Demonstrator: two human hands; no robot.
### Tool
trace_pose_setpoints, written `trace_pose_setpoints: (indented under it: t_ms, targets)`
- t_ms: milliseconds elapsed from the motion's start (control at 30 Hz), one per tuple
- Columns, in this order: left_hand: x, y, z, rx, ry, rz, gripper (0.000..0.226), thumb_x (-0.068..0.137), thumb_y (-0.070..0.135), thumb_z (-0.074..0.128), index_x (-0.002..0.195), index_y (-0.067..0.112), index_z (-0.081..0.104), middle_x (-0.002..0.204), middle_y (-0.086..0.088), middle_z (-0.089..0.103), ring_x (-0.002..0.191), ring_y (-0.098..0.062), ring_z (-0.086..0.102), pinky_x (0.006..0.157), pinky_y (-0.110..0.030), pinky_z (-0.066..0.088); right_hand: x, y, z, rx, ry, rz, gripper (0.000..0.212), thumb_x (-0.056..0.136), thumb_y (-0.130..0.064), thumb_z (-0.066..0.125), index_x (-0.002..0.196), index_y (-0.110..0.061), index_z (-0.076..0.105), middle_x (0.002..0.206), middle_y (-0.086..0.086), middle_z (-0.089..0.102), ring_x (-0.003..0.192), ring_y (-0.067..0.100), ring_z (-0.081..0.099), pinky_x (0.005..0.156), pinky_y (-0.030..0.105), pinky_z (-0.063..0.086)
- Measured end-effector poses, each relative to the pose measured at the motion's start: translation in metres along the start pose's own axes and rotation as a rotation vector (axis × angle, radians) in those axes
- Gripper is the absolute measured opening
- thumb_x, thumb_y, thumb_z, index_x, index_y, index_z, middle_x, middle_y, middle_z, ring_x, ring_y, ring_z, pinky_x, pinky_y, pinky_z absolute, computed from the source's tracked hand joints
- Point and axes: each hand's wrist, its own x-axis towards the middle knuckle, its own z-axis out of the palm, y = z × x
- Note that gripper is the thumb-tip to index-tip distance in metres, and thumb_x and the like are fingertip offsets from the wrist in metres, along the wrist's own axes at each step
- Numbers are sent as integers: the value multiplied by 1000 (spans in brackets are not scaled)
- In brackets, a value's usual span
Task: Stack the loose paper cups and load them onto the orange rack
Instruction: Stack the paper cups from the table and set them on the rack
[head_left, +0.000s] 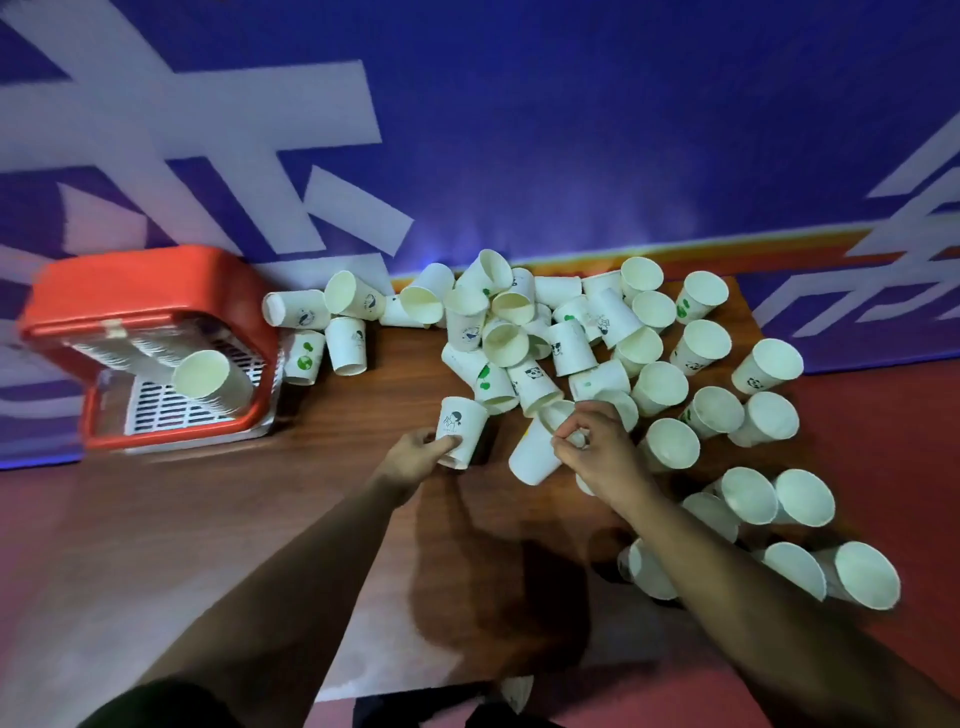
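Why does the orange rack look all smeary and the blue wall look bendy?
Head view: the wide lens bends the wall and the edge of the table towards the borders. The orange rack on the left is smeared, probably by motion. The cups in the middle look sharper. The arms cast dark shadows on the table.

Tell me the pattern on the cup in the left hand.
The cup is white with a small dark figure print; the head view shows it.
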Motion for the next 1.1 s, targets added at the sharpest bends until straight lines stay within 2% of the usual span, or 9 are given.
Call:
trace_pose_setpoints:
  t_ms: [133,267,333,400,533,633,767,933,1100]
  targets:
    - [-31,2,-55,-132,-80,42,60,80,17,78,132,3,52,117,-15,68,109,-30,66,103,-47,49,14,-46,30,-32,-52,-41,9,75,-11,71,70,-14,63,94,-4,57,92,4,51,71,4,34]
    - [-55,3,-116,-116,-202,129,99,74,13,83,146,49,27,134,-8,56,124,-26,57,104,-45,48,18,-104,76,14,-133,-136,8,76,-8,69,72,-11,63,82,-3,58,80,8,52,67,16,37]
    - [-67,1,-146,-141,-217,165,97,73,12,81,146,50,28,137,-5,56,124,-22,58,99,-41,51,16,-134,102,4,-225,-120,7,78,-14,68,74,-16,63,78,-5,58,71,8,51,57,14,36]
    - [-79,1,-171,-188,-178,204,89,74,10,77,147,36,32,134,-10,59,118,-21,62,89,-38,54,14,-159,127,12,-276,-133,8,79,-16,68,74,-19,64,73,-8,57,65,6,48,54,17,35]
    - [-99,0,-227,-308,-87,316,65,80,14,70,137,21,40,124,-14,62,110,-23,62,82,-37,54,8,-207,180,24,-323,-184,13,79,-20,72,71,-27,65,89,-10,61,80,2,53,67,15,35]
    - [-106,4,-268,-368,-4,355,51,82,21,69,127,22,46,110,-8,70,100,-20,66,79,-35,55,7,-236,211,53,-320,-207,10,79,-18,73,72,-20,67,98,-2,62,88,5,55,73,18,36]
    - [-100,11,-320,-327,154,467,59,80,24,74,130,21,43,120,-13,65,106,-24,65,83,-38,56,11,-263,235,69,-293,-173,7,81,-18,72,76,-19,67,99,-5,59,89,4,55,70,8,37]
    - [-81,23,-349,-129,323,599,67,79,33,79,132,50,42,135,13,54,124,-6,53,100,-26,47,14,-271,244,55,-184,-98,7,83,-25,73,78,-22,67,100,-7,56,87,5,53,70,15,37]
    - [-55,25,-351,121,371,687,73,79,24,80,140,28,40,138,5,48,124,-9,50,103,-33,47,14,-267,238,-1,-153,-34,7,84,-31,71,82,-25,68,108,-3,57,92,12,55,65,19,37]
